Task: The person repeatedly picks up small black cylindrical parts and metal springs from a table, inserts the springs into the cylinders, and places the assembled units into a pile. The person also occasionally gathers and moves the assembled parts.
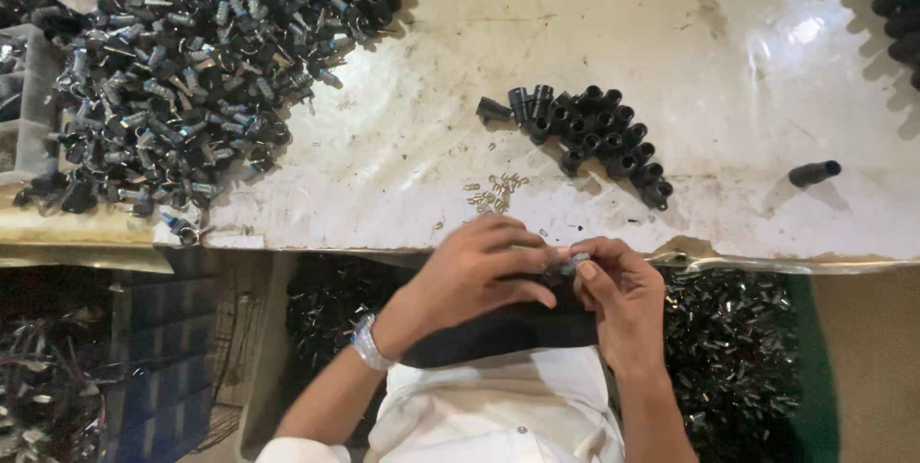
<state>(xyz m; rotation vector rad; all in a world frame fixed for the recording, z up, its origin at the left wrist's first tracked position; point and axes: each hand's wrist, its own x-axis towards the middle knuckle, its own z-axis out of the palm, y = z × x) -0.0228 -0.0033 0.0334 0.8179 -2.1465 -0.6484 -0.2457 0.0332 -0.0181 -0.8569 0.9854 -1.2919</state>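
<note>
- A small grey-and-black part (572, 264) sits pinched between the fingertips of both hands, just below the near edge of the white worktable (594, 32) and above the person's lap.
- The left hand (474, 276) is curled over it from the left, fingers closed on the part; a metal wristwatch (367, 341) shows on that wrist.
- The right hand (618, 290) meets it from the right, thumb and forefinger gripping the same part.
- Below the hands lies a dark cloth (508, 329) across the white garment.
- On the table just beyond the hands is a little scatter of tiny brass pieces (495, 193).
- Further back stands a cluster of black caps (599, 137), set upright close together, with one lone black cap (815, 173) lying on its side well to the right.
- A large heap of black and silver parts (172, 89) fills the table's far left.
</note>
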